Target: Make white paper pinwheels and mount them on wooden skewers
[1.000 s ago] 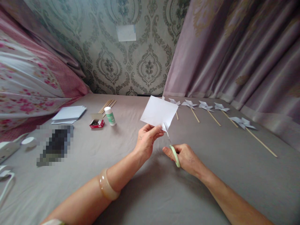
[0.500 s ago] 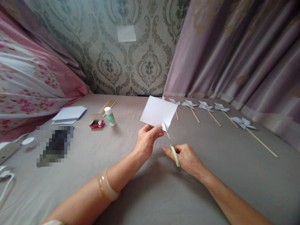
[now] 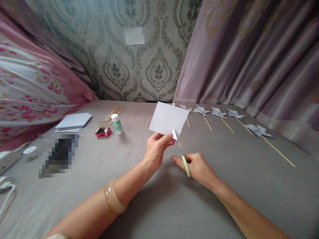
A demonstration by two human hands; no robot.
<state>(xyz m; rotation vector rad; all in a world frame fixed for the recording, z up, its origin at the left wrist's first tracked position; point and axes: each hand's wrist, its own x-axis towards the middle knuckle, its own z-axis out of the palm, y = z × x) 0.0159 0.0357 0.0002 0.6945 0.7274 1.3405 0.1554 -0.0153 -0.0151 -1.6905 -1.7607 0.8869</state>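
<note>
A white square sheet of paper [image 3: 168,118] is pinched along its lower edge between the thumb and fingers of my left hand [image 3: 158,149], held up above the cloth. My right hand [image 3: 199,169] grips scissors [image 3: 184,164] with pale green handles. Their blades point up at the paper's lower right corner, where a small flap stands up. Part of the blades is hidden at the paper. Several paper pinwheels [image 3: 219,113] on wooden sticks lie in a row beyond my right hand.
A glue stick [image 3: 117,124] stands at centre left beside a small open red box [image 3: 103,132] and several wooden sticks [image 3: 115,112]. Further left are a stack of paper [image 3: 73,121], a pixelated dark object [image 3: 59,155] and a white power strip [image 3: 9,159]. Curtains [image 3: 239,56] hang at the right.
Almost nothing has moved. The scissors and my right hand have shifted very slightly left, and the paper has tilted a touch.
</note>
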